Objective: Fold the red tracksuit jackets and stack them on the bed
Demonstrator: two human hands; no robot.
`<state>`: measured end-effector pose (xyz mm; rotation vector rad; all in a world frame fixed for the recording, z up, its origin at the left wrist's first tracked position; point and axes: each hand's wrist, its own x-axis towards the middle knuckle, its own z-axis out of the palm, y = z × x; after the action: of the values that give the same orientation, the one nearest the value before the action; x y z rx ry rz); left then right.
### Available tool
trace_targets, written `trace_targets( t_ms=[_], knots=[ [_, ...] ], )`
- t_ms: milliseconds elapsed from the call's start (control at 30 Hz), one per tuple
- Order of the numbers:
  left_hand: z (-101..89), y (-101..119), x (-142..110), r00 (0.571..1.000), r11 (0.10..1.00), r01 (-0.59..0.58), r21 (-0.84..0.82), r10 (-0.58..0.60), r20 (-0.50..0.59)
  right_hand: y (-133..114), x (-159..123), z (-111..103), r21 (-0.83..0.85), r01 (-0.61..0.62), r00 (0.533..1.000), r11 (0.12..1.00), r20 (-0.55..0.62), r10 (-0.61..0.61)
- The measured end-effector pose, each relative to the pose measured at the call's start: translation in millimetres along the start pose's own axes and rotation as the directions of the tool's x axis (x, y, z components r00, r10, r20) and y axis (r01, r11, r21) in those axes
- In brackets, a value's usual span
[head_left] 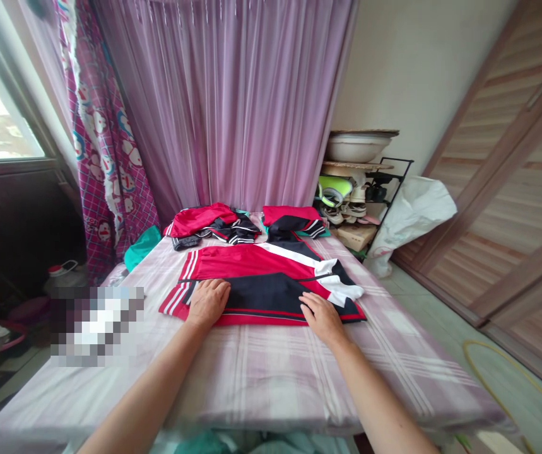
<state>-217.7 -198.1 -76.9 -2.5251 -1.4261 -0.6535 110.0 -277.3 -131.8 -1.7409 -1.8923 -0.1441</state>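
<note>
A red, navy and white track jacket (247, 260) lies spread across the table in front of me. Its near navy sleeve (264, 292), edged with red piping, is folded over the body, parallel to the table's front edge. My left hand (208, 302) rests flat on the sleeve near the striped hem, fingers stretched out. Toward the white collar end, my right hand (320, 317) lies on the same sleeve with its fingers loosely extended. Neither hand grasps anything. The far sleeve reaches back toward the folded clothes.
Behind the jacket are a loose heap of red and black clothes (214, 224) and a folded red stack (292, 214). A plaid cloth covers the table (261, 372). Beyond its right side stand a shoe rack (353, 205) and a white sack (406, 217). Purple curtains (233, 107) hang behind.
</note>
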Motion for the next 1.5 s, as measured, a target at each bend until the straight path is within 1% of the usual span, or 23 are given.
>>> trace_targets(
  t_ms=[100, 200, 267, 400, 567, 833, 967, 1100, 1200, 1333, 1500],
  knots=[
    [-7.0, -3.8, -21.5, 0.999, 1.0, 0.001, -0.012, 0.0, 0.048, 0.7, -5.1, -2.8, -0.017, -0.028, 0.999, 0.999, -0.046, 0.027],
    [-5.6, -12.4, -38.7, 0.997, 0.995, -0.021, -0.098, 0.028, 0.065, -4.5, -4.3, -5.3, -0.034, -0.042, 0.998, 0.999, -0.055, 0.04],
    [-3.2, -17.1, -44.0, 0.997, 0.989, -0.039, -0.144, 0.048, 0.057, -7.2, -3.4, -5.7, -0.034, -0.049, 0.997, 0.998, -0.061, 0.047],
    [-1.0, -19.3, -45.1, 0.998, 0.986, -0.044, -0.163, 0.051, 0.044, -7.9, -2.7, -4.2, -0.029, -0.074, 0.994, 0.997, -0.078, 0.072],
    [-2.1, -17.3, -47.1, 0.998, 0.987, -0.038, -0.157, 0.047, 0.052, -6.4, -2.2, -3.9, -0.027, -0.072, 0.995, 0.997, -0.072, 0.07],
    [-2.4, -17.3, -49.7, 0.992, 0.986, -0.103, -0.134, 0.111, 0.052, -7.0, -2.2, -4.7, -0.016, -0.077, 0.993, 0.997, -0.09, 0.075],
    [-1.4, -17.6, -49.5, 0.993, 0.986, -0.1, -0.135, 0.107, 0.043, -5.6, -2.1, -3.4, -0.007, -0.076, 0.991, 0.997, -0.109, 0.074],
    [-1.4, -16.7, -49.1, 0.994, 0.985, -0.096, -0.14, 0.102, 0.034, -4.4, -2.0, -2.6, 0.005, -0.085, 0.991, 0.996, -0.102, 0.085],
    [-2.4, -15.9, -48.6, 0.995, 0.986, -0.084, -0.141, 0.091, 0.041, -4.4, -2.7, -2.6, 0.009, -0.092, 0.99, 0.996, -0.109, 0.093],
    [-3.8, -15.3, -48.5, 0.996, 0.988, -0.063, -0.143, 0.073, 0.061, -3.3, -4.4, -1.2, 0.018, -0.072, 0.99, 0.997, -0.122, 0.074],
    [-3.3, -15.6, -49.4, 0.996, 0.987, -0.059, -0.15, 0.068, 0.057, 0.2, -5.3, 3.1, 0.032, -0.067, 0.987, 0.997, -0.141, 0.071]
  ],
)
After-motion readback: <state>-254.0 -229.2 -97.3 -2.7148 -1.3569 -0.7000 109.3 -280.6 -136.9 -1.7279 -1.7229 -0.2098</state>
